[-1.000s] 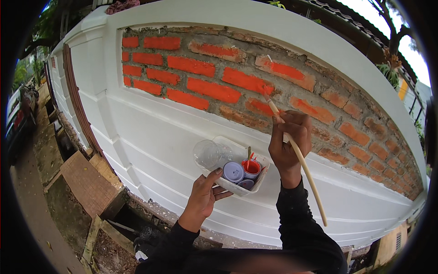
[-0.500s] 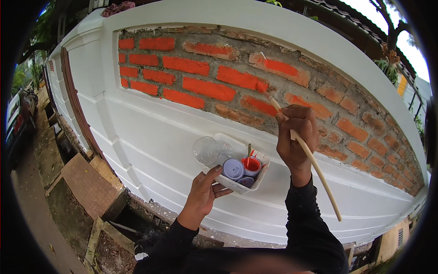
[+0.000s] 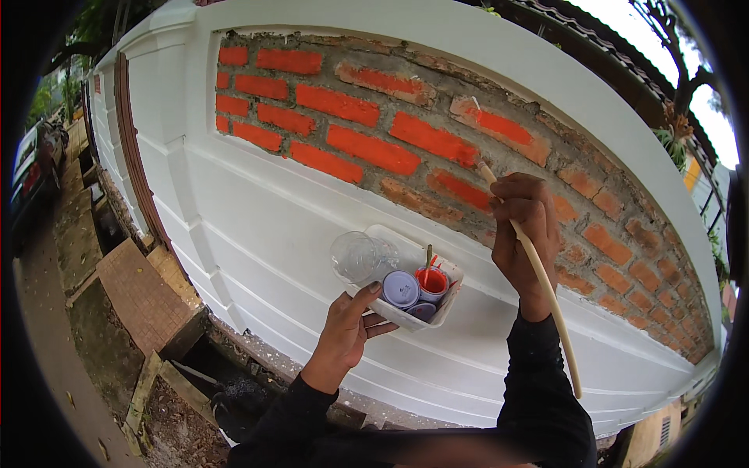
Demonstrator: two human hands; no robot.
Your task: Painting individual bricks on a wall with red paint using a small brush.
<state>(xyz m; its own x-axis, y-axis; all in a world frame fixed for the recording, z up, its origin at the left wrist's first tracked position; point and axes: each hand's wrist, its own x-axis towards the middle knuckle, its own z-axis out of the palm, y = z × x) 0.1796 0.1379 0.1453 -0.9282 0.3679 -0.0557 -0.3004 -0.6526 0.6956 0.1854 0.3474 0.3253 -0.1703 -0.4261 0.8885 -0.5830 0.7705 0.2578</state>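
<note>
My right hand (image 3: 527, 242) is closed round a long pale-handled paintbrush (image 3: 544, 292). Its tip meets the right end of a brick coated in wet orange-red paint (image 3: 434, 140). Lower down, my left hand (image 3: 347, 327) grips the near side of a white plastic tub (image 3: 447, 310), thumb over the rim. Inside the tub stand an open can of red paint (image 3: 432, 284) with a small stick in it, a lidded can (image 3: 400, 289) and another lid or can (image 3: 422, 312) partly hidden. A clear plastic cup or bowl (image 3: 357, 256) leans at the tub's left end.
A recessed brick panel (image 3: 406, 164) sits in a white wall (image 3: 257, 203); its left bricks are orange-red, its right ones mostly bare. Below on the left lie a tiled slab (image 3: 144, 292), an open drain and a paved path (image 3: 55, 312). A parked vehicle (image 3: 35, 171) stands far left.
The view has turned a little, so the wall sits further right and lower. The brush tip has stayed near the same brick's right end, where paint covers slightly more. The tub remains held.
</note>
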